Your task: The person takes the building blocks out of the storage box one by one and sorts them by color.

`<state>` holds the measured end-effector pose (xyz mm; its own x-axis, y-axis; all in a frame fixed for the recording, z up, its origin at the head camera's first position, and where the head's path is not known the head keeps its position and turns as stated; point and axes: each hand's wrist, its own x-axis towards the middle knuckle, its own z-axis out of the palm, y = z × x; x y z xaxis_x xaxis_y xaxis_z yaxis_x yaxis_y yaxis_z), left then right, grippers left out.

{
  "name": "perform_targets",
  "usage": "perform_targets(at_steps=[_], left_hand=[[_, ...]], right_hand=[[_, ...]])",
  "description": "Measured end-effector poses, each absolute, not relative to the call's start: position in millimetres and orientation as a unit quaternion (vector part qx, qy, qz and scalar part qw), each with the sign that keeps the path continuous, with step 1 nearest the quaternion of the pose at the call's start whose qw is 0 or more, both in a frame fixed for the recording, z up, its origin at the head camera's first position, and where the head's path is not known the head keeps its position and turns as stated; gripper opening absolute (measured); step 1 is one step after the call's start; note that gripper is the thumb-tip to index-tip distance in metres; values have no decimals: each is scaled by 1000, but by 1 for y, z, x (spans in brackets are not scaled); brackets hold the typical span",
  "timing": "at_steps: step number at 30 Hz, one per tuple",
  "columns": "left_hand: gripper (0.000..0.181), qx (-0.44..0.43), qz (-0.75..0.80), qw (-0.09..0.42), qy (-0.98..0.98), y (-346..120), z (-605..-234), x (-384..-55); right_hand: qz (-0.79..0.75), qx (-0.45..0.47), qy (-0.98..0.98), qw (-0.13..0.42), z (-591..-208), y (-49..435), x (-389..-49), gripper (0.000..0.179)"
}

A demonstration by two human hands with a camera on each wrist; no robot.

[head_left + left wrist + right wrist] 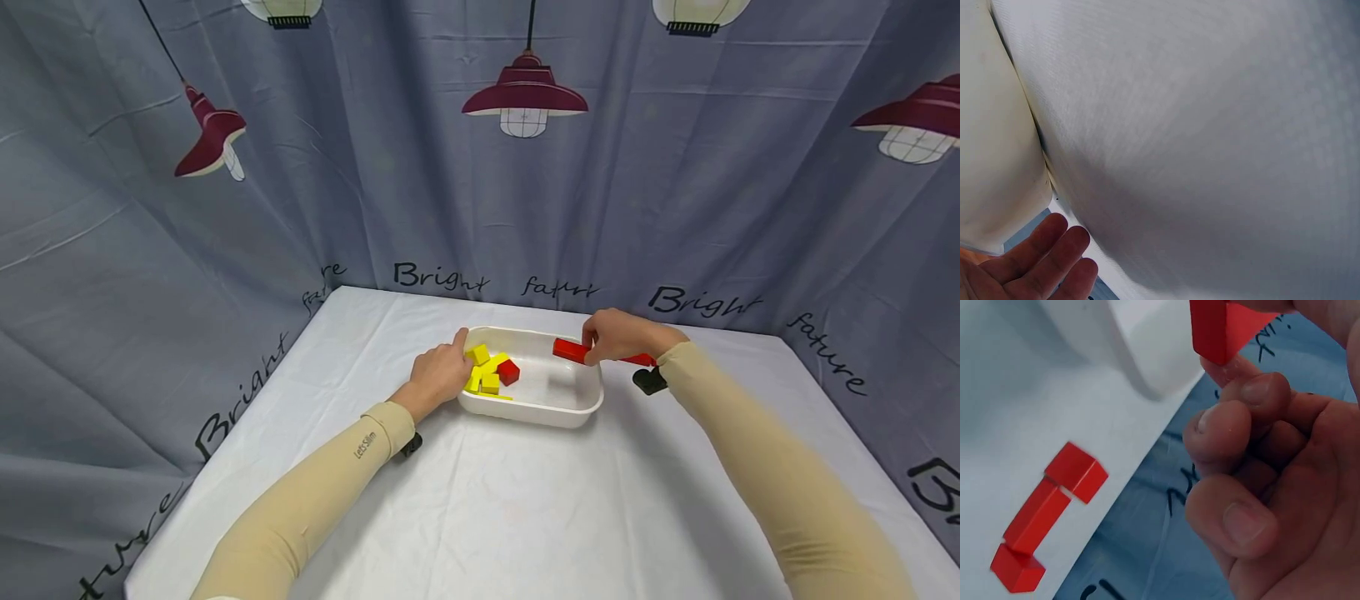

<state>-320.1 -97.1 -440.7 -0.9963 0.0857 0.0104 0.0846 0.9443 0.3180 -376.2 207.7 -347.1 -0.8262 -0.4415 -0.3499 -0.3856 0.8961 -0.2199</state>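
A white tray [555,412] stands near the middle of the table. My left hand [441,371] holds its left end at the rim; in the left wrist view, three fingers [1054,256] show below the tray's pale wall [997,125]. Over the tray's right end, my right hand [618,335] pinches a long red block [570,350] between thumb and finger. The right wrist view shows that red block [1209,331] with the other fingers curled beneath it. Several yellow blocks [489,383] and one red block [507,372] lie at the tray's left end.
To the right of the tray, a row of red blocks [1038,515] lies on the white tablecloth [525,517], partly hidden by my right hand in the head view. A grey-blue curtain [450,200] hangs behind the table's far edge and along the sides.
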Motion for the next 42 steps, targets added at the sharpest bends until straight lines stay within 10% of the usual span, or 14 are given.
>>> perform_targets(at_steps=[42], left_hand=[[60,48,160,-6,986,-96,-443,-320]], right_hand=[[-97,-126,975,154,-409,298,-389,33]])
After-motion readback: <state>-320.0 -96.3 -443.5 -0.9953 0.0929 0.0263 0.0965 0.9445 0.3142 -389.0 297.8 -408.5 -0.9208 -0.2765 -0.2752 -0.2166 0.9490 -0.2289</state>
